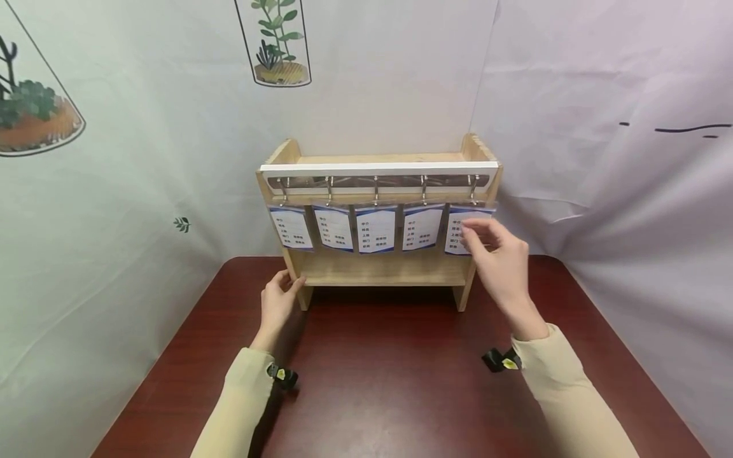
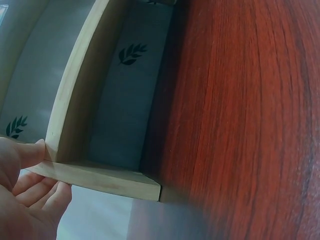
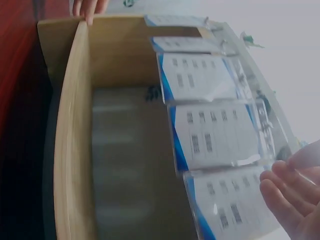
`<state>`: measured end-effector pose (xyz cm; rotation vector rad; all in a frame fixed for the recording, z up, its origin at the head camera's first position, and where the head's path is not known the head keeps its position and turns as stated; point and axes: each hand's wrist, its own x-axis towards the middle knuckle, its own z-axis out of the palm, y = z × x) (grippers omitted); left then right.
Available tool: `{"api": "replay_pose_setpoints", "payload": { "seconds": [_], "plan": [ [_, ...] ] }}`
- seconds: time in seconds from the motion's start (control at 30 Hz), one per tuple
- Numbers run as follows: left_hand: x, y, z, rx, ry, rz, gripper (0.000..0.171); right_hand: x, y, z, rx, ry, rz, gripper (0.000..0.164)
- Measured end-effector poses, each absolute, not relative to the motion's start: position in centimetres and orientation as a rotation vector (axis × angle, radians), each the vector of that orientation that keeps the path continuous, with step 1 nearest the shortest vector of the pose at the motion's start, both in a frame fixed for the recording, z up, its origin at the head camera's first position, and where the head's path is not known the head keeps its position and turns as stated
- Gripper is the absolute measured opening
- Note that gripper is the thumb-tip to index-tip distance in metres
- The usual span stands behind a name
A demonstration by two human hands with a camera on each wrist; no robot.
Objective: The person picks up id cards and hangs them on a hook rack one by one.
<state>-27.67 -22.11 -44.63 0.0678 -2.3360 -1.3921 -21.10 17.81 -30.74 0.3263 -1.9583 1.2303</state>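
A small wooden rack (image 1: 378, 270) stands on the table, with a white hook rail (image 1: 378, 172) across its upper front. Several clear-sleeved badge cards with blue edges hang in a row from its metal hooks, among them the middle card (image 1: 376, 230). My left hand (image 1: 277, 304) grips the rack's lower left side, its thumb on the shelf's front edge (image 2: 75, 85) and its fingers around the side panel (image 2: 115, 182). At the rightmost card (image 3: 235, 200), my right hand (image 1: 504, 264) is raised with loosely bent fingers (image 3: 280, 195) that overlap the card's upper end.
The dark red wooden table (image 1: 378, 381) extends in front of the rack. A pale cloth backdrop (image 1: 389, 83) with printed plants hangs behind and on both sides. An upper shelf (image 1: 380, 158) lies behind the hook rail.
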Motion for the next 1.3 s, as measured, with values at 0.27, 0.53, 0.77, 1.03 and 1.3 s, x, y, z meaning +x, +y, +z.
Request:
{"api": "replay_pose_setpoints", "payload": {
  "seconds": [0.27,0.53,0.77,1.03,1.3],
  "plan": [
    [-27.7,-22.2,-44.3,0.063,-2.372,-1.384,0.043,-20.2,19.9,-31.5,0.239,-1.940,1.209,0.011],
    [-26.8,-23.8,-44.0,-0.033,-2.484,-1.323,0.054,-20.2,22.3,-33.0,0.221,-1.966,1.100,0.012],
    [-24.2,-25.7,-40.0,-0.100,-2.300,-1.055,0.047,-19.3,24.6,-32.8,0.200,-1.887,1.011,0.012],
    [-21.4,-27.6,-34.1,-0.214,-2.092,-0.783,0.046,-18.9,26.5,-31.6,0.188,-1.749,0.896,0.016],
    [-20.8,-29.3,-32.9,-0.248,-2.190,-0.588,0.061,-20.5,28.1,-33.6,0.187,-1.729,0.742,0.034]
  ]
}}
